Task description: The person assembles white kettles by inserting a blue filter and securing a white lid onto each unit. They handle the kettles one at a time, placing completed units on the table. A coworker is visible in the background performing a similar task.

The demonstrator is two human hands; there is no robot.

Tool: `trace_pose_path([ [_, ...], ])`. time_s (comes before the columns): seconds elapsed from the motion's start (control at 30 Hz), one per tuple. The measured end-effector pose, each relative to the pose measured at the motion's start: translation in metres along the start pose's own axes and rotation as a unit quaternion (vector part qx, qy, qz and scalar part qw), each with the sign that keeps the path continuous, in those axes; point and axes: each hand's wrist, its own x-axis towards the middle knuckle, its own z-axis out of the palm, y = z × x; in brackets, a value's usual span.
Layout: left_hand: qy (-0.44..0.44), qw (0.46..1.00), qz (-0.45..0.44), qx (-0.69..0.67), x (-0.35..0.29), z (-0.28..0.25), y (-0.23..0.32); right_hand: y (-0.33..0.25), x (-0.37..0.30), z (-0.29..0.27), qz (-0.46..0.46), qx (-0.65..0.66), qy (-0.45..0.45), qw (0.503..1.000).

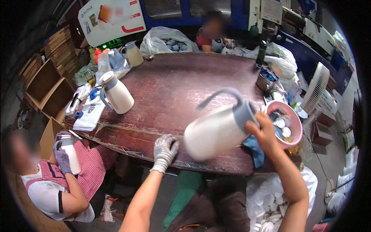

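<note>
Cluttered workshop (328, 154), maroon table (174, 85), tilted jug (214, 133)

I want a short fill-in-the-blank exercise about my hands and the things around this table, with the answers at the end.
1. The bare right hand holds a tilted, grey-handled jug whose body is coloured ____.
2. The left hand, at the near edge of the reddish-brown table, wears a striped knit ____.
3. The round bowl full of small parts is coloured ____.
4. The white round-grilled fan stands toward the picture's ____ side.

Missing words: white; glove; pink; right.
</note>
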Motion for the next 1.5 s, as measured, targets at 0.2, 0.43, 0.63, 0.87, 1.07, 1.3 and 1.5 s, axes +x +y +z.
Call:
trace_pose_path([
  [0.2,-0.185,0.614,-0.265,-0.72,-0.047,-0.044,0.136,-0.031,-0.184,0.014,-0.033,0.059,-0.029,0.997],
  [0.43,-0.37,0.767,-0.256,-0.457,-0.109,-0.065,0.18,0.033,-0.287,-0.009,0.137,0.072,0.071,0.985],
  [0.63,-0.383,0.763,-0.187,-0.485,-0.111,-0.067,0.195,0.184,-0.41,-0.027,0.36,-0.393,-0.021,0.846],
  [0.87,-0.419,0.772,-0.193,-0.438,-0.119,-0.069,0.205,0.236,-0.43,-0.025,0.268,-0.507,-0.118,0.81],
  [1.07,-0.389,0.815,-0.129,-0.41,-0.124,-0.067,0.199,0.214,-0.415,-0.053,0.389,-0.386,-0.126,0.827],
  [1.3,-0.423,0.754,-0.181,-0.469,-0.127,-0.063,0.204,0.007,-0.324,-0.05,0.11,-0.192,0.12,0.968],
  [1.5,-0.435,0.751,-0.197,-0.455,-0.133,-0.075,0.212,-0.034,-0.28,-0.004,-0.054,-0.147,0.06,0.986],
])
